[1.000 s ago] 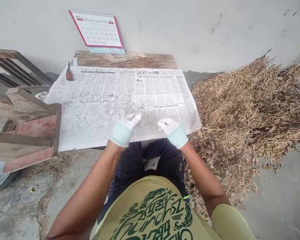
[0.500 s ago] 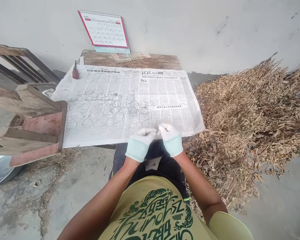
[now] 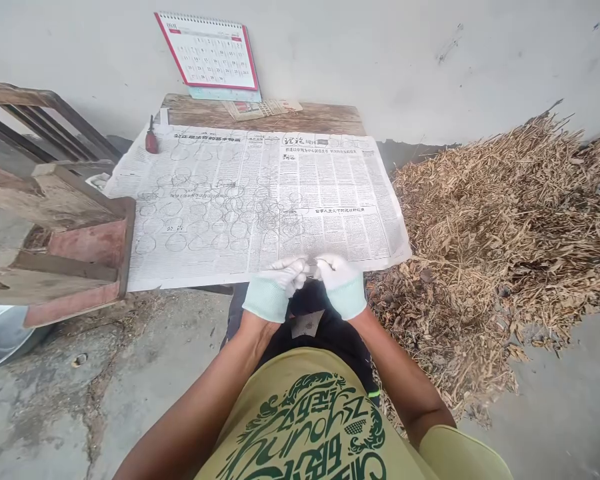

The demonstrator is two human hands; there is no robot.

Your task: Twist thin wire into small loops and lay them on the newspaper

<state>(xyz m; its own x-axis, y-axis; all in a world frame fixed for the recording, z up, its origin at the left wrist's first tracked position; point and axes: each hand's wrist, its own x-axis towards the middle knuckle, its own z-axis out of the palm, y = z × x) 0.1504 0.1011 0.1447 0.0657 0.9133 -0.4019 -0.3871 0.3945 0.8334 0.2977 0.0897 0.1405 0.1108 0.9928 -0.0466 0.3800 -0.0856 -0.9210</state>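
Over the front edge of a newspaper sheet, my left hand and my right hand are close together in white gloves with pale green cuffs. Both have their fingers pinched, the tips nearly meeting. Something thin and dark seems to run between them, too small to make out. Many thin dark wire-like rings lie on the left and middle of the newspaper, some of them overlapping in a tangle. A red-handled tool rests at the sheet's upper left corner.
A desk calendar stands at the back of the wooden table, against the wall. Wooden chairs are at the left, above a metal basin. Dry stalks are heaped on the floor at the right.
My left hand has shifted slightly left and its fingers have turned a little. My right hand stays nearly in place, still pinched. The whole view has tilted slightly.
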